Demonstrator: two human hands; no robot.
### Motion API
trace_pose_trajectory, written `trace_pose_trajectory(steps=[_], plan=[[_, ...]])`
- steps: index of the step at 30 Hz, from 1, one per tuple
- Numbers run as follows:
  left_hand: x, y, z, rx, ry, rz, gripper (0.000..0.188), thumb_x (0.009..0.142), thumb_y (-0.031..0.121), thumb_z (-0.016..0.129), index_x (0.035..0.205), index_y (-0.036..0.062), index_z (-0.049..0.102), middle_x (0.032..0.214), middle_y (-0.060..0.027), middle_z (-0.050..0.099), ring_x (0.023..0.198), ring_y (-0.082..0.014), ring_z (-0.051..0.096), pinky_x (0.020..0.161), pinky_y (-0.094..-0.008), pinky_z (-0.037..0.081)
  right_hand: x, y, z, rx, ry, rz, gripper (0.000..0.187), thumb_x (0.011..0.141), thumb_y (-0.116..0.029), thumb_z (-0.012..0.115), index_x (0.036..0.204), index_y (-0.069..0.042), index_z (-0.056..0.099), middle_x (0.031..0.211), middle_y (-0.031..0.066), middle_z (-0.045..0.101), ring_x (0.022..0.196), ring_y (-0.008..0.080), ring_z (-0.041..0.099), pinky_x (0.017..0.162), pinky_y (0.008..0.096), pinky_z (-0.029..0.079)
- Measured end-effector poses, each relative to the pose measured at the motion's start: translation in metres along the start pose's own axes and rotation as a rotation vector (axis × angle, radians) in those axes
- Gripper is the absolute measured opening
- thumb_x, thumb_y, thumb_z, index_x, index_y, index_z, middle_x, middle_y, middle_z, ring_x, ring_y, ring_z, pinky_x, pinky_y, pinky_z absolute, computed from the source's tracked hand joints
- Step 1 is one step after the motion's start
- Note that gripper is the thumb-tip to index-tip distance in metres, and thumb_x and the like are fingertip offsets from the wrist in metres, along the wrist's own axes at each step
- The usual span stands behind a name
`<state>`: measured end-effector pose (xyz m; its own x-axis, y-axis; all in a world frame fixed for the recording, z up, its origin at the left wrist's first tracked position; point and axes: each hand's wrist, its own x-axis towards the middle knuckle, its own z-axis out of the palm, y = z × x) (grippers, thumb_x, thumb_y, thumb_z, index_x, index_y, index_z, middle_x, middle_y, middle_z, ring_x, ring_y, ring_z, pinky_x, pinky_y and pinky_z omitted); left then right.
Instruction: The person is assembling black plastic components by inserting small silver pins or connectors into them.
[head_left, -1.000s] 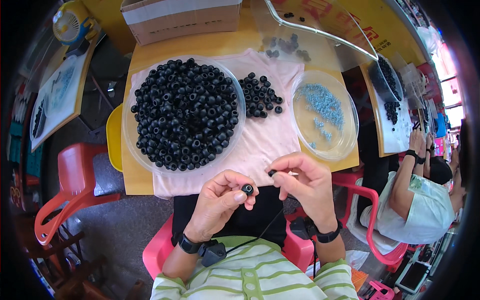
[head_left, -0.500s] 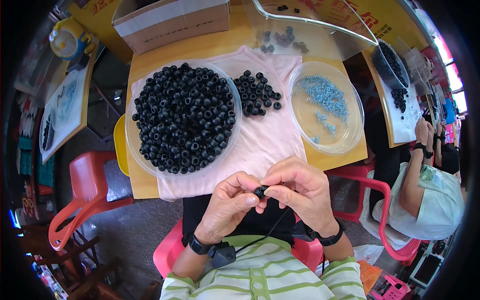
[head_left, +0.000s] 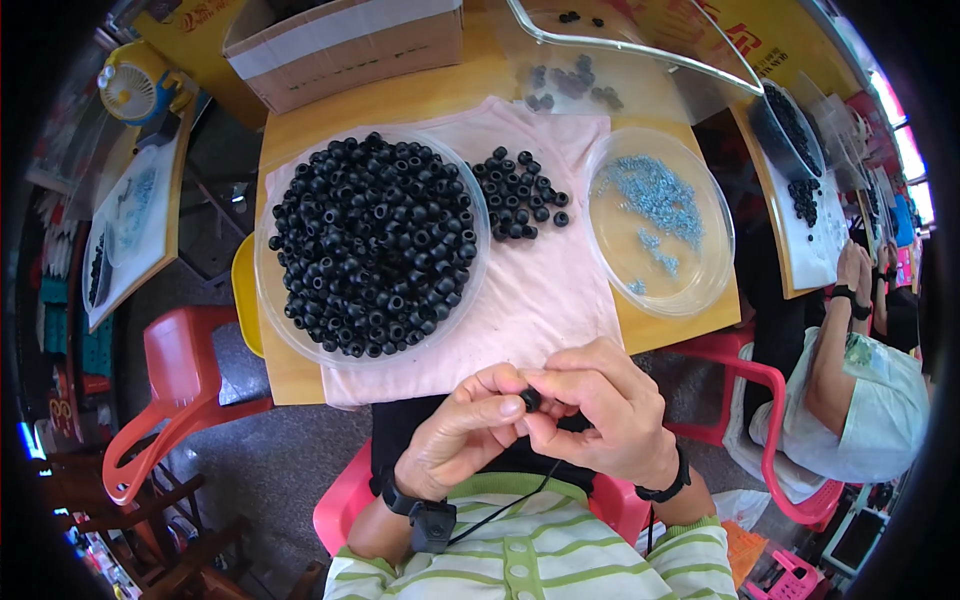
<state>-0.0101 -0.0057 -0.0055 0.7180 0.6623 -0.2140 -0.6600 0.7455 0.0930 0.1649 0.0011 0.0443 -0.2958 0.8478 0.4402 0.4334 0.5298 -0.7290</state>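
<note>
In front of my body, just past the near table edge, my two hands meet around one round black bead-like piece. My left hand pinches it between thumb and fingers. From the other side my right hand closes its thumb and fingers at the same piece; whether it also grips something small is hidden. A clear round tray is heaped with several such black pieces with holes. More loose black pieces lie on the pink cloth. At the right, a shallow clear dish holds small light-blue pieces.
A cardboard box stands at the back of the wooden table, beside a clear plastic bin with a few black pieces. A red chair is at left. Another person sits at right by a side table.
Both hands have shifted slightly, with the right fingers curling closer over the black piece. The view has moved a little, so the table sits slightly lower.
</note>
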Motion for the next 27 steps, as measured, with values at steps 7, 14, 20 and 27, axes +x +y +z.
trace_pose_trajectory(steps=[7,14,20,27], plan=[[-0.011,-0.003,-0.002,-0.028,0.073,-0.017,0.009,0.092,0.005,0.062,0.1,0.0018,0.062,0.103,-0.0102,0.066,0.096,-0.0172,0.064,0.087,-0.0302,0.054,0.0,0.0,0.009,-0.051,0.025,-0.132,0.029,0.063,0.002,0.074,0.089,0.0,0.061,0.082,0.0089,0.061,0.062,0.0219,0.057,0.054,0.0291,0.049],[-0.022,0.023,0.014,0.439,0.226,0.414,0.02,0.093,0.006,0.06,0.113,-0.001,0.061,0.103,-0.008,0.066,0.095,-0.014,0.064,0.086,-0.028,0.052,0.05,-0.011,0.005,-0.065,-0.033,-0.087,0.03,0.066,-0.004,0.078,0.092,-0.002,0.063,0.086,0.0085,0.064,0.065,0.0206,0.061,0.057,0.0304,0.05],[-0.027,0.073,0.036,1.703,0.774,0.957,0.023,0.077,0.004,0.075,0.099,0.0026,0.071,0.095,-0.0098,0.065,0.084,-0.0186,0.059,0.074,-0.0298,0.049,0.168,0.005,-0.059,-0.546,0.435,0.401,0.026,0.082,-0.025,0.069,0.096,-0.002,0.068,0.077,0.0096,0.067,0.069,0.0202,0.064,0.066,0.0332,0.05],[-0.024,0.077,0.017,2.14,0.839,0.897,0.028,0.073,0.01,0.076,0.099,0.0038,0.07,0.094,-0.0089,0.061,0.091,-0.0254,0.056,0.076,-0.0347,0.046,0.217,0.091,-0.081,-0.912,0.192,0.268,0.035,0.083,-0.036,0.064,0.088,-0.001,0.066,0.088,0.0159,0.066,0.085,0.0283,0.061,0.076,0.0396,0.046]])
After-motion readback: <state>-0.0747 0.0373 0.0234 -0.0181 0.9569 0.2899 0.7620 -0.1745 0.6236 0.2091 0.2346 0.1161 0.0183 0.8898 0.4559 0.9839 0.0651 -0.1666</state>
